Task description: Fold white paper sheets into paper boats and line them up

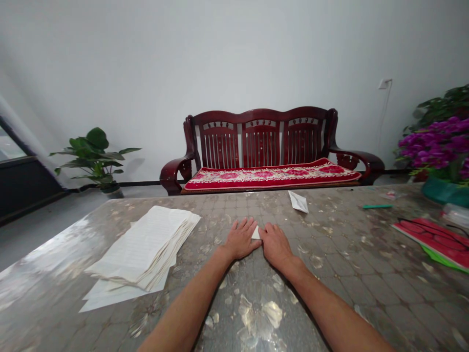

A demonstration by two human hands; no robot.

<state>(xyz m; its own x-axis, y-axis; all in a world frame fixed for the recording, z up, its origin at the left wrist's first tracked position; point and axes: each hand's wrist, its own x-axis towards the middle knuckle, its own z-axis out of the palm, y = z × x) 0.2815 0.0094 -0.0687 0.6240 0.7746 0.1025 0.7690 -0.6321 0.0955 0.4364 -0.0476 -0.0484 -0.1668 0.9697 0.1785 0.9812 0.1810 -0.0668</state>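
Note:
My left hand (pixel 241 239) and my right hand (pixel 274 245) lie flat, side by side, on a glossy marble-patterned table cover (pixel 330 254). Between their fingertips shows a small piece of white paper (pixel 255 233), its edges partly under both hands and apparently pressed down. Its full shape is hidden. Farther off, beyond my right hand, lies a folded white paper (pixel 298 201). To the left of my left hand rests a thick stack of cream paper sheets (pixel 142 244).
A red and green folder (pixel 432 242), a green pen (pixel 377 206) and a plastic bag (pixel 454 215) lie at the table's right. Loose white sheets (pixel 117 293) sit under the stack. Beyond the far edge stand a dark red wooden bench (pixel 260 142), potted plants and purple flowers (pixel 436 144).

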